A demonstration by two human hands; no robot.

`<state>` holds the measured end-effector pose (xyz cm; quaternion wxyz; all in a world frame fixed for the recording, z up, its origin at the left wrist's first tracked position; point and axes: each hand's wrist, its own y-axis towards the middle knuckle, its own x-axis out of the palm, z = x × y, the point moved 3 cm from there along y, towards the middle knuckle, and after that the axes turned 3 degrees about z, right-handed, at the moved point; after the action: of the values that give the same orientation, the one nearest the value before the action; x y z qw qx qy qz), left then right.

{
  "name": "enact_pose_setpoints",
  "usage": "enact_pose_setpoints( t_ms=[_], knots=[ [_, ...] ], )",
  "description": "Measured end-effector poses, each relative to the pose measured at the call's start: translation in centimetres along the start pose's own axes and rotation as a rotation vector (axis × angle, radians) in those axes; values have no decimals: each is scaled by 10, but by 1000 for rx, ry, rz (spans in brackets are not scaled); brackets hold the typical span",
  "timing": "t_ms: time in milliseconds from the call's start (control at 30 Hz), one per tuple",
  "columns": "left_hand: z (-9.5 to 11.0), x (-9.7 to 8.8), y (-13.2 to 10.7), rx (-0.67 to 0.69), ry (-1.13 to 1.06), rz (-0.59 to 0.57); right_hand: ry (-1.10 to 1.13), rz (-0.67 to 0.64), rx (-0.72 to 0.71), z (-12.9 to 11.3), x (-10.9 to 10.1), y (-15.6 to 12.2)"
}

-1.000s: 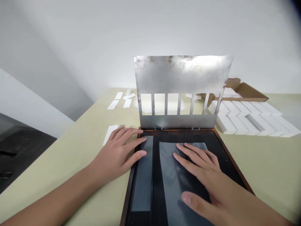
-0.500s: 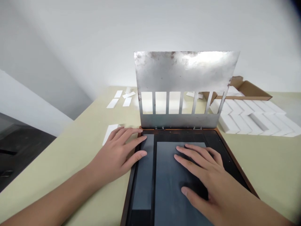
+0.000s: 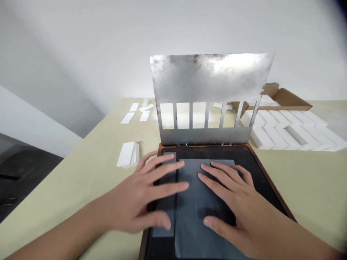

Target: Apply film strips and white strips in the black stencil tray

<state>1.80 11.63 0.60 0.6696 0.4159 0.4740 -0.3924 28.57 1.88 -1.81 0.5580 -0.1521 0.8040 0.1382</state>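
Observation:
A dark tray with a brown frame (image 3: 271, 180) lies in front of me, and a metal plate (image 3: 211, 79) with a row of rectangular cutouts stands upright on hinges at its far edge. Inside the tray are a wide grey sheet (image 3: 189, 231) and, to its left, a narrow grey strip (image 3: 164, 231). My right hand (image 3: 233, 198) rests on the wide sheet with its fingers spread. Over the narrow strip and the sheet's left edge is my left hand (image 3: 148, 193), fingers apart and slightly blurred; whether it touches them I cannot tell.
A small stack of white cards (image 3: 128, 154) lies left of the tray, with several loose white pieces (image 3: 127, 117) farther back. On the right, rows of white blocks (image 3: 292, 135) sit before an open cardboard box (image 3: 294, 99).
My left hand has moved right and nearer, from the narrow strip's far end to reach over the wide sheet, its fingers spreading wider. My right hand has barely moved on the sheet.

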Motion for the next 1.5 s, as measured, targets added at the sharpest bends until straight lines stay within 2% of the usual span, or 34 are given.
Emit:
enact_pose_setpoints(
  t_ms=[100, 233, 600, 833, 1100, 1333, 1500],
  knots=[
    [10, 4, 1, 81, 31, -175, -12, -6, -2, 0, 1, -2],
    [11, 5, 2, 89, 52, -235, -16, -19, 5, 1, 2, -2],
    [14, 3, 3, 95, 77, -257, 32, -111, 41, 8, -1, -2],
    [10, 6, 0, 113, 51, -224, 69, -127, 25, 16, -6, -4],
    [10, 7, -2, 91, 62, -186, 91, -50, -19, 16, -13, -2],
    [5, 4, -3, 38, 26, -78, 45, -2, -40, 14, -12, 0],
    [-1, 6, -2, 27, 72, -103, 82, 17, -49, 13, -13, 2]
  ],
)
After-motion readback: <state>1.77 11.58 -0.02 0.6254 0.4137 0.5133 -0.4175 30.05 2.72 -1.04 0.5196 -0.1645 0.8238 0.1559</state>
